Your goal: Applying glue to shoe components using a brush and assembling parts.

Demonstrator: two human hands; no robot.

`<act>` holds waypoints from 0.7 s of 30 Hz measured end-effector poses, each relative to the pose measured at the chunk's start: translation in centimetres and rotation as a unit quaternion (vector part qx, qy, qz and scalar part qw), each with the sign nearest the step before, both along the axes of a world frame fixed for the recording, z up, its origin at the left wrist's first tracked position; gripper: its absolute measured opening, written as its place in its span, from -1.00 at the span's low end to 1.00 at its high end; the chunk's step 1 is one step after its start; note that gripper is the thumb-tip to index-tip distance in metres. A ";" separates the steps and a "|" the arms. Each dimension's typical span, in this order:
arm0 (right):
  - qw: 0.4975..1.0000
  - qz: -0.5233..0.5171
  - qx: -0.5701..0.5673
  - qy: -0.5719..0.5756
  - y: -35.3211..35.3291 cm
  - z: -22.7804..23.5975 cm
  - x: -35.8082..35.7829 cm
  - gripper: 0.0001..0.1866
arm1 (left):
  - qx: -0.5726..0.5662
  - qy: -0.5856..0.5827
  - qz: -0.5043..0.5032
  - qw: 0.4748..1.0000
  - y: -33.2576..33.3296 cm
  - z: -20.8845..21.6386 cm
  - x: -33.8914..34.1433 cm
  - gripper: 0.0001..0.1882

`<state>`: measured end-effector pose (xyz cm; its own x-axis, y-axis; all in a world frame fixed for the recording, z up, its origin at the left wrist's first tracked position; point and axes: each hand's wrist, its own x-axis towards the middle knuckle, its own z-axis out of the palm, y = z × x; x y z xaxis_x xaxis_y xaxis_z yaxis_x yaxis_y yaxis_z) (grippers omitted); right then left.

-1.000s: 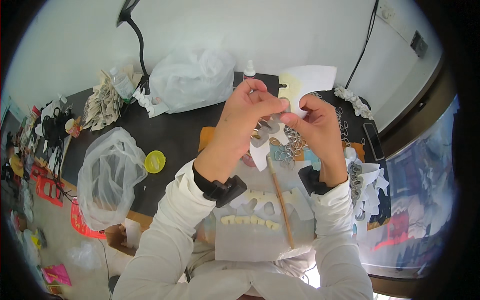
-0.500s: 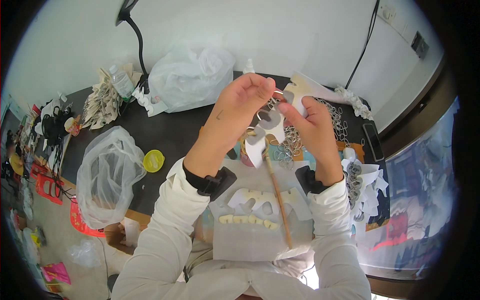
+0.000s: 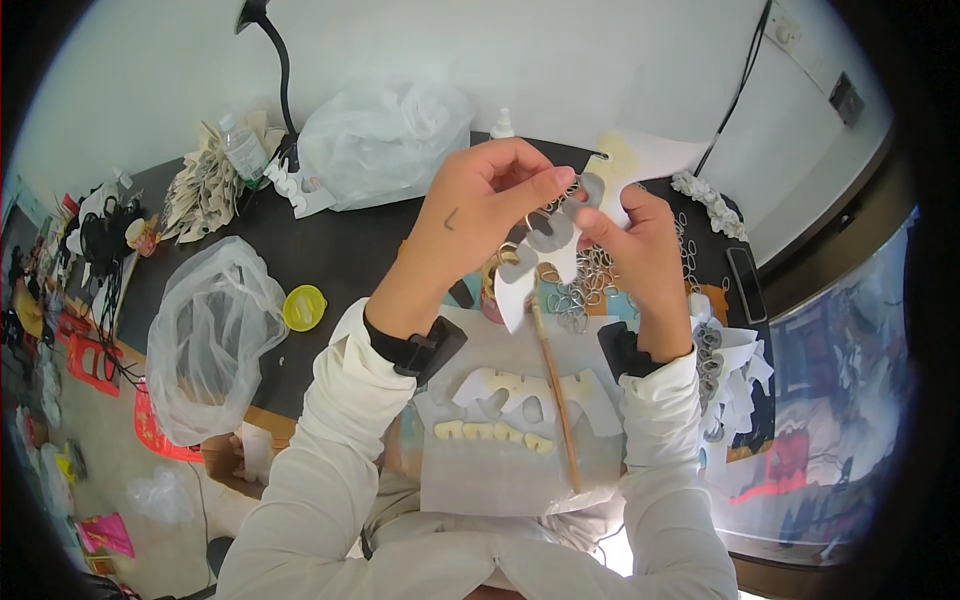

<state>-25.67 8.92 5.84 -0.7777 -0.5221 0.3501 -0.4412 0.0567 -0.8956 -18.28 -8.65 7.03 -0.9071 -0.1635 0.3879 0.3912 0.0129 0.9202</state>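
Both hands hold a white cut-out strip (image 3: 514, 300) with scalloped edges and rounded grey tabs, up above the far part of the work sheet. My left hand (image 3: 488, 205) pinches it near a grey tab, thumb and fingertips together; a metal ring shows just below these fingers. My right hand (image 3: 645, 245) grips the strip from the other side, its thumb against the face. The strip's wide, yellowish-stained end sticks up beyond the hands. Behind and below lie several loose metal rings (image 3: 572, 297). A thin wooden stick (image 3: 556, 390) leans from a small pot (image 3: 490, 303), partly hidden.
On the white work sheet (image 3: 470, 480) lie another cut-out strip (image 3: 590, 400) and a row of small cream pieces (image 3: 494, 432). Stacked white pieces with rings (image 3: 735, 370) and a phone (image 3: 745, 283) are at right. Plastic bags (image 3: 210, 350), a yellow lid (image 3: 304, 308) and a bottle (image 3: 243, 150) stand left.
My left thumb and fingertips have moved right, in to a grey tab beside the right thumb. The strip has shifted slightly, its wide end now farther right and more face-on.
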 end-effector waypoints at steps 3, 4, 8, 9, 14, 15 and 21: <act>0.986 -0.004 -0.153 -0.060 -0.4 0.0 0.1 -0.72 | -0.011 -0.032 -0.017 0.999 0.0 0.2 0.3 -0.81; 0.988 -0.024 -0.149 -0.035 -0.4 0.2 0.1 -0.72 | -0.017 -0.038 -0.026 0.999 0.0 0.1 0.2 -0.80; 0.990 -0.078 -0.117 0.016 0.3 0.8 -0.1 -0.73 | -0.005 -0.055 -0.036 0.998 0.7 0.0 0.1 -0.77; 0.990 -0.080 -0.117 0.016 0.2 1.1 0.2 -0.73 | -0.005 -0.055 -0.038 0.998 0.7 -0.1 0.1 -0.77; 0.979 -0.098 -0.171 0.055 0.5 0.9 -0.1 -0.57 | -0.057 -0.087 -0.079 0.991 1.4 0.4 0.6 -0.77; 0.979 -0.099 -0.172 0.055 0.5 0.9 0.0 -0.57 | -0.058 -0.088 -0.080 0.991 1.4 0.4 0.6 -0.77; 0.978 -0.020 -0.185 -0.094 -0.5 0.5 -0.2 -0.57 | -0.116 -0.079 -0.047 0.989 0.6 -0.1 0.5 -0.77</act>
